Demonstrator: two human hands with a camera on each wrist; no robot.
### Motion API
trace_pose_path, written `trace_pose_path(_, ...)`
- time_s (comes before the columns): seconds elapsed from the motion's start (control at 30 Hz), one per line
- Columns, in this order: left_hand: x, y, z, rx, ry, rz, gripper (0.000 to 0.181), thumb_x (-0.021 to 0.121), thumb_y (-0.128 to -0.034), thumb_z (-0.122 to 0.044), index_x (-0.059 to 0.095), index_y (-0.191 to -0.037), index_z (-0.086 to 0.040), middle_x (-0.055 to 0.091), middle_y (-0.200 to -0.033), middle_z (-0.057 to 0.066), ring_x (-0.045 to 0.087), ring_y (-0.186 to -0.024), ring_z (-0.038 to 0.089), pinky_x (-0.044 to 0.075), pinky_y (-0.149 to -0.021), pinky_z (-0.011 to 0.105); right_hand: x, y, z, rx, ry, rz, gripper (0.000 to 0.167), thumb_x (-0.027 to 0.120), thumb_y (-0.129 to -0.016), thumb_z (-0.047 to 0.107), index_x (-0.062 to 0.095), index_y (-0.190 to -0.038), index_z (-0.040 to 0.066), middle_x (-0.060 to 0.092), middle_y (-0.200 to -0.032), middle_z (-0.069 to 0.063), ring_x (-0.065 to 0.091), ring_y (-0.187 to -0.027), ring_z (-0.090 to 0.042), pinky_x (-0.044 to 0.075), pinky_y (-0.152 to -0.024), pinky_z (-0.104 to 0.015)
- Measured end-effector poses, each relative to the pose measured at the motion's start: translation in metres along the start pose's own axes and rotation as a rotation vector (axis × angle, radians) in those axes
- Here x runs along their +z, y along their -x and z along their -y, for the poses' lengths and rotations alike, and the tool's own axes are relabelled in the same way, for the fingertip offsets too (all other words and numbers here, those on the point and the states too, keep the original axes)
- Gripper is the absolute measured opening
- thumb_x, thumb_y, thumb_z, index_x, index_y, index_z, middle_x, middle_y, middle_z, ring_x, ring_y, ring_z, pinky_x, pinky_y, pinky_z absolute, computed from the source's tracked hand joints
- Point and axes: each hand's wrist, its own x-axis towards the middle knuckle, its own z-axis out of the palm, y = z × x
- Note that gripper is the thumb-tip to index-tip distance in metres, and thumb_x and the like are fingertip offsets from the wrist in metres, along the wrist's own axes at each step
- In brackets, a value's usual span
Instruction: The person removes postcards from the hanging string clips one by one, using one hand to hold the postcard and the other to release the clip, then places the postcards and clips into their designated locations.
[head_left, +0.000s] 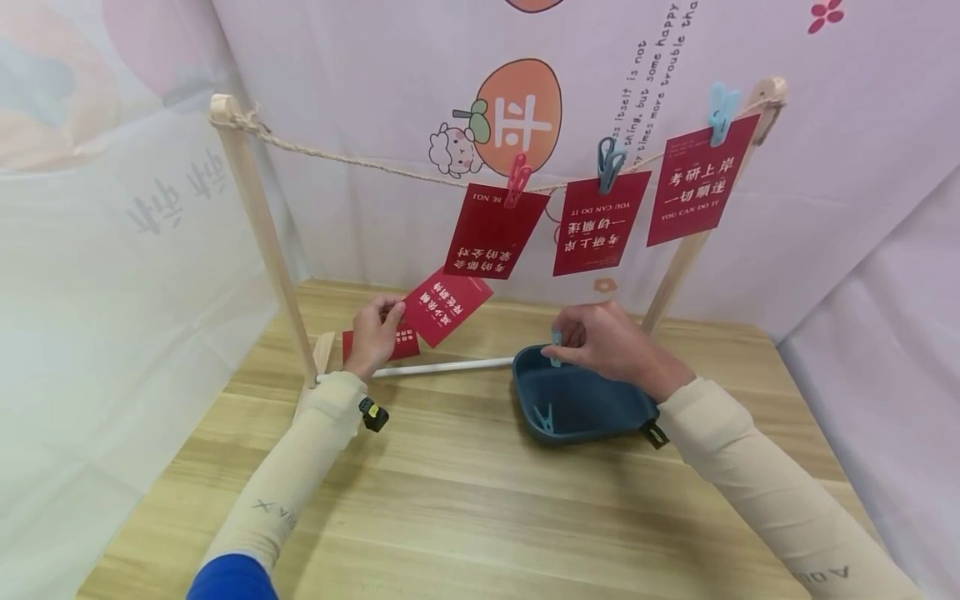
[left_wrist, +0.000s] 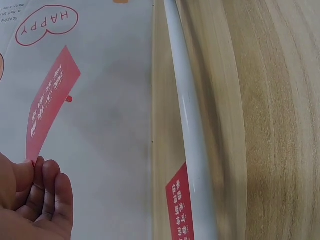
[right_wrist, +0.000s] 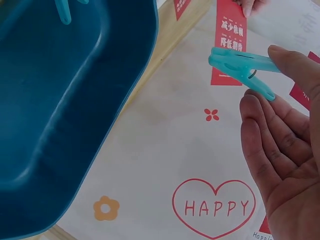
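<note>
Between thumb and fingers, my left hand (head_left: 378, 329) pinches a red card (head_left: 447, 307) with white lettering by its edge, lifted above the table. Another red card (head_left: 397, 343) lies on the table beneath that hand. My right hand (head_left: 606, 337) grips a light blue clothespin (right_wrist: 242, 65) by its handles, over the near-left part of a dark blue bin (head_left: 581, 408). A clothespin (head_left: 546, 418) lies inside the bin. Three red cards hang from a twine line (head_left: 352, 160), held by a pink clothespin (head_left: 517, 180), a dark blue clothespin (head_left: 610, 164) and a light blue clothespin (head_left: 722, 112).
Wooden posts, a left post (head_left: 262, 233) and a right post (head_left: 678, 271), carry the twine. A white rod (head_left: 446, 367) runs low between them, behind the bin. Printed cloth (head_left: 360, 75) stands behind the wooden tabletop (head_left: 435, 500).
</note>
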Motion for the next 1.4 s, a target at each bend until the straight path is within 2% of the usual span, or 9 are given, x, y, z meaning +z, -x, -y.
trace_pose_path(0.2, 0.003, -0.002, 0.003, -0.011, -0.019, 0.025, 0.033, 0.054, -0.1117, -0.019, 0.064, -0.134, 0.003, 0.069, -0.121, 0.024, 0.067, -0.11, 0.035, 0.057, -0.092, 0.039, 0.004, 0.004, -0.003, 0.03, 0.0, 0.02, 0.034, 0.09, -0.086, 0.025, 0.077, -0.112, 0.008, 0.08, -0.095, -0.004, 0.076, -0.084, -0.015, 0.068, -0.081, -0.038)
trace_pose_path(0.5, 0.01, -0.007, 0.016, -0.005, -0.113, 0.053, 0.031, 0.051, -0.1124, -0.017, 0.065, -0.131, 0.004, 0.069, -0.117, 0.023, 0.066, -0.106, 0.031, 0.057, -0.09, 0.037, 0.009, 0.006, -0.009, 0.022, 0.025, 0.047, 0.032, 0.09, -0.086, 0.026, 0.078, -0.111, 0.01, 0.081, -0.095, -0.003, 0.075, -0.08, -0.012, 0.067, -0.076, -0.033)
trace_pose_path(0.77, 0.014, -0.012, 0.019, -0.056, -0.099, 0.075, 0.032, 0.051, -0.1125, -0.018, 0.063, -0.133, 0.003, 0.067, -0.122, 0.022, 0.064, -0.11, 0.033, 0.057, -0.095, 0.043, 0.01, 0.008, -0.014, 0.022, 0.026, 0.065, 0.034, 0.092, -0.084, 0.028, 0.079, -0.111, 0.01, 0.082, -0.095, -0.003, 0.076, -0.08, -0.011, 0.068, -0.078, -0.035)
trace_pose_path(0.83, 0.016, -0.014, 0.02, -0.067, -0.103, 0.08, 0.031, 0.051, -0.1126, -0.017, 0.063, -0.133, 0.003, 0.067, -0.122, 0.022, 0.064, -0.111, 0.032, 0.057, -0.095, 0.043, 0.01, 0.009, -0.015, 0.035, 0.042, 0.083, 0.033, 0.092, -0.084, 0.028, 0.079, -0.109, 0.011, 0.081, -0.093, -0.001, 0.075, -0.08, -0.01, 0.064, -0.09, -0.033)
trace_pose_path(0.9, 0.018, -0.016, 0.021, -0.072, -0.109, 0.082, 0.031, 0.051, -0.1125, -0.017, 0.064, -0.132, 0.003, 0.067, -0.122, 0.022, 0.064, -0.111, 0.032, 0.057, -0.096, 0.043, 0.012, 0.01, -0.016, 0.046, 0.049, 0.113, 0.033, 0.091, -0.085, 0.028, 0.079, -0.109, 0.011, 0.08, -0.092, -0.001, 0.074, -0.08, -0.01, 0.064, -0.09, -0.035)
trace_pose_path(1.0, 0.022, -0.018, 0.022, -0.077, -0.123, 0.088, 0.031, 0.05, -0.1125, -0.016, 0.064, -0.132, 0.003, 0.068, -0.122, 0.022, 0.065, -0.111, 0.032, 0.057, -0.097, 0.044, 0.013, 0.012, -0.018, 0.05, 0.053, 0.153, 0.031, 0.09, -0.086, 0.028, 0.078, -0.108, 0.01, 0.08, -0.091, -0.001, 0.073, -0.079, -0.009, 0.063, -0.089, -0.033)
trace_pose_path(1.07, 0.024, -0.019, 0.023, -0.081, -0.128, 0.093, 0.031, 0.05, -0.1124, -0.016, 0.064, -0.132, 0.003, 0.068, -0.122, 0.022, 0.065, -0.112, 0.033, 0.057, -0.098, 0.045, 0.014, 0.014, -0.019, 0.041, 0.04, 0.168, 0.031, 0.089, -0.087, 0.027, 0.078, -0.109, 0.008, 0.08, -0.092, -0.003, 0.074, -0.078, -0.009, 0.067, -0.076, -0.033)
trace_pose_path(1.2, 0.029, -0.021, 0.023, -0.102, -0.124, 0.099, 0.03, 0.051, -0.1124, -0.016, 0.064, -0.133, 0.002, 0.068, -0.123, 0.021, 0.064, -0.11, 0.032, 0.057, -0.1, 0.045, 0.016, 0.017, -0.021, 0.033, 0.037, 0.174, 0.032, 0.09, -0.086, 0.026, 0.078, -0.108, 0.006, 0.08, -0.091, -0.005, 0.074, -0.078, -0.009, 0.067, -0.075, -0.03)
trace_pose_path(1.4, 0.035, -0.023, 0.024, -0.114, -0.131, 0.097, 0.029, 0.051, -0.1125, -0.016, 0.065, -0.129, 0.002, 0.069, -0.12, 0.021, 0.064, -0.106, 0.03, 0.057, -0.095, 0.043, 0.02, 0.021, -0.024, 0.048, 0.042, 0.197, 0.033, 0.089, -0.087, 0.025, 0.078, -0.11, 0.005, 0.08, -0.092, -0.004, 0.073, -0.078, -0.009, 0.067, -0.076, -0.03)
